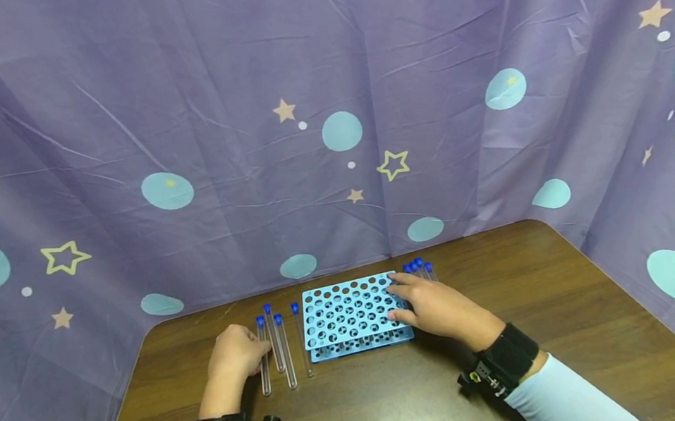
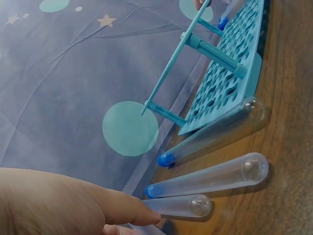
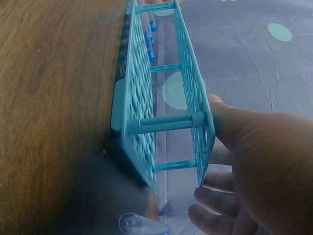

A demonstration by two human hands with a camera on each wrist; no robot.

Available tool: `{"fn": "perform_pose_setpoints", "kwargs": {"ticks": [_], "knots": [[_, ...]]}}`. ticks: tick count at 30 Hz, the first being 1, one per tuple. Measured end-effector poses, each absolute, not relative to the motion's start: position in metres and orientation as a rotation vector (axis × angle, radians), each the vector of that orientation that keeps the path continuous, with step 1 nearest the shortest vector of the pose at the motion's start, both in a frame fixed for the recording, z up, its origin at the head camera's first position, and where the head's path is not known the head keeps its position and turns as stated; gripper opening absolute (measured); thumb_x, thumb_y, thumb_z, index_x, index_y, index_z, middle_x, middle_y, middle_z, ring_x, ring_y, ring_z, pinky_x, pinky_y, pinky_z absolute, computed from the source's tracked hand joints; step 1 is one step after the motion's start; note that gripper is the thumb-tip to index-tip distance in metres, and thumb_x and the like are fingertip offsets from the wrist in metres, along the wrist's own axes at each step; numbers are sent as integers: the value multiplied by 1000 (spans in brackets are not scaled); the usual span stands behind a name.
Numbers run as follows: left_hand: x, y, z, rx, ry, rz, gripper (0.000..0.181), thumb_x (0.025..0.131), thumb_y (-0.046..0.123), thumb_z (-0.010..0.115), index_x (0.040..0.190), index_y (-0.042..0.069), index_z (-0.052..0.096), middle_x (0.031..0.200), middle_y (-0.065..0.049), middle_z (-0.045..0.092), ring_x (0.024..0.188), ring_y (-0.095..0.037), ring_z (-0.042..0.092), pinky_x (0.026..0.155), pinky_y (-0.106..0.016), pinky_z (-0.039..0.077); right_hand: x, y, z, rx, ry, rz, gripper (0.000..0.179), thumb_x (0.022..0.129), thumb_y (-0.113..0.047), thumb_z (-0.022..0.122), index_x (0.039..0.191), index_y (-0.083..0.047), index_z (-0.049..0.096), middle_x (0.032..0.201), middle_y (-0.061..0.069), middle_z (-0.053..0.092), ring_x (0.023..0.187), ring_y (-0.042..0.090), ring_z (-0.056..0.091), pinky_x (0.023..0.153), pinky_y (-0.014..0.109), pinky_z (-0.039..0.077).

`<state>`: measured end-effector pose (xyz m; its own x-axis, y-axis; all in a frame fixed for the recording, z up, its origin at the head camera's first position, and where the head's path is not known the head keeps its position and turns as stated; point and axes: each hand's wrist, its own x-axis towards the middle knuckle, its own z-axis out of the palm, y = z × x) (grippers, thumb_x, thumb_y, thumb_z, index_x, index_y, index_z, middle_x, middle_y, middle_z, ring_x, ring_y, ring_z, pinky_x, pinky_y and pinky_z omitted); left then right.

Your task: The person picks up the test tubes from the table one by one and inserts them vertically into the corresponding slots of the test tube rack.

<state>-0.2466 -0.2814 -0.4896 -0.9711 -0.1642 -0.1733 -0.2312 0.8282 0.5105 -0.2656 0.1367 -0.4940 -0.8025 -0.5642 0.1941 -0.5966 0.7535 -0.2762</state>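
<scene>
The left hand (image 1: 236, 352) pinches the leftmost of several clear test tubes (image 1: 265, 373), which have blue caps and lie on the table left of the rack. In the left wrist view, the thumb (image 2: 129, 209) overlaps a tube (image 2: 188, 205); the other fingertips are mostly hidden. A light blue test tube rack (image 1: 351, 316) with two perforated plates stands mid-table. On its right end rests the right hand (image 1: 436, 308), fingers spread and relaxed. The right wrist view shows the thumb at the top plate (image 3: 195, 93) and the other fingers around its end.
More blue-capped tubes (image 1: 418, 265) lie behind the right hand, beside the rack. One tube (image 2: 210, 134) lies close along the rack's left side. Behind the brown wooden table (image 1: 363, 406) hangs a purple curtain (image 1: 261, 213) with stars and dots.
</scene>
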Motion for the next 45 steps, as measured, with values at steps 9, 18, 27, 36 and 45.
{"fn": "perform_pose_setpoints", "kwargs": {"ticks": [9,18,27,36,45], "knots": [[-247,-288,-482,-290,2925,823,27,102,28,79,101,2,80,77,-6,79,69,-21,75,63,-40,58,-267,137,-495,936,-2842,530,63,111,-50,72,155,-4,68,173,22,53,152,44,61,122,57,55],[-246,-287,-463,-294,3038,782,32,103,33,75,116,4,80,112,-17,82,86,-30,76,64,-43,57,-268,138,-495,943,-2840,525,63,112,-51,71,155,-5,68,173,22,52,153,44,61,121,56,56],[-243,-279,-454,-245,3111,894,32,107,33,75,122,4,77,109,-14,83,88,-27,77,66,-40,58,-268,138,-495,937,-2849,533,63,111,-50,71,155,-5,68,173,22,52,153,45,61,121,58,56],[-240,-272,-448,-184,3200,980,31,108,30,76,123,3,77,110,-15,83,91,-30,78,71,-45,61,-267,138,-495,933,-2844,530,64,111,-51,71,155,-5,68,173,22,53,152,44,62,121,58,56],[-239,-269,-446,-137,3263,1075,26,108,25,75,121,2,76,112,-18,84,92,-34,81,78,-51,65,-267,137,-495,937,-2838,541,62,111,-48,73,154,-5,69,172,23,53,151,46,62,120,59,56]]}}
